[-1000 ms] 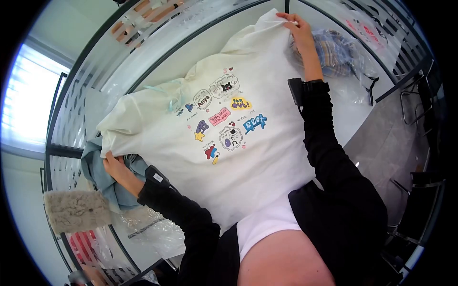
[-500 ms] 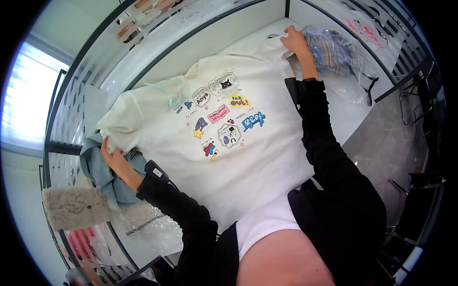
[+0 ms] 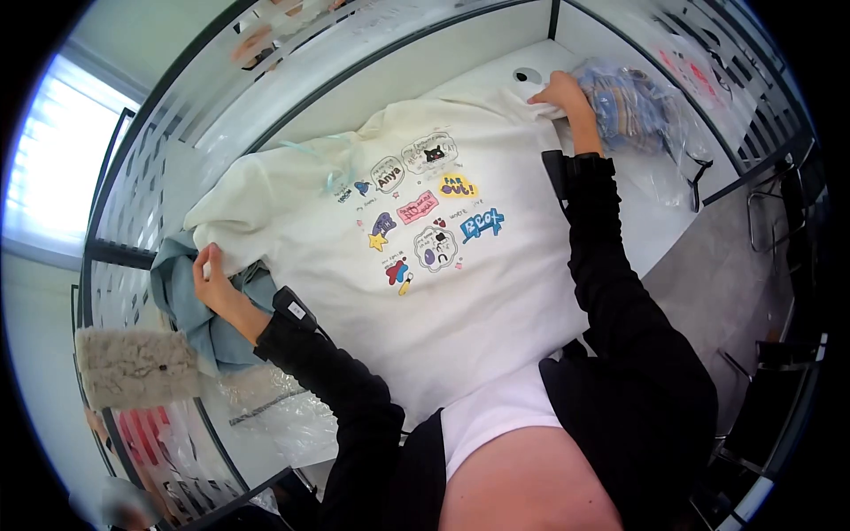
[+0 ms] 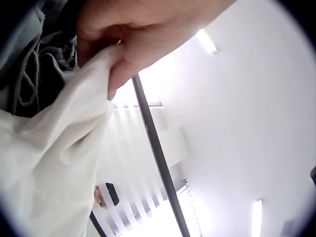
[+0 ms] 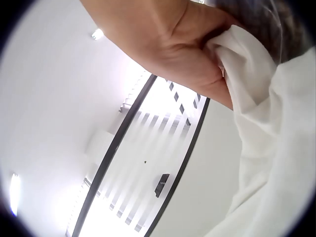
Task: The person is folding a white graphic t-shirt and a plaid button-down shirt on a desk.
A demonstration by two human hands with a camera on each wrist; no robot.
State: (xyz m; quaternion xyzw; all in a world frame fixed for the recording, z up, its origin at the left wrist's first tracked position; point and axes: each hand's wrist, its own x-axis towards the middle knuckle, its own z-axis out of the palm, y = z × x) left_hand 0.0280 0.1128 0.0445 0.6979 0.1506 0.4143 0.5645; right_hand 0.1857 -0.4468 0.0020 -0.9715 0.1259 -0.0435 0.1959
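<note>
- The shirt [image 3: 425, 305] is spread over the table [image 3: 642, 199], in front of the person, with its printed side up.
- The left hand [image 3: 220, 281] pinches the left edge of it; in the left wrist view I see the thumb and the fingers meet on the white cloth.
- The right hand [image 3: 567, 96] grips a fold at the far right corner, between thumb and fingers.
- So the shirt lies between the two hands: rightward of the left one, leftward and nearer to the body from the right one.
- The line joining both hands runs aslant, its right end higher, toward the back panel [image 3: 443, 53].
- Neither hand can be called nearer, because each one holds its own side.
- Just beside the left hand is the blue cloth [image 3: 212, 332]; beside the right, a checked bundle [image 3: 624, 106] in plastic.
</note>
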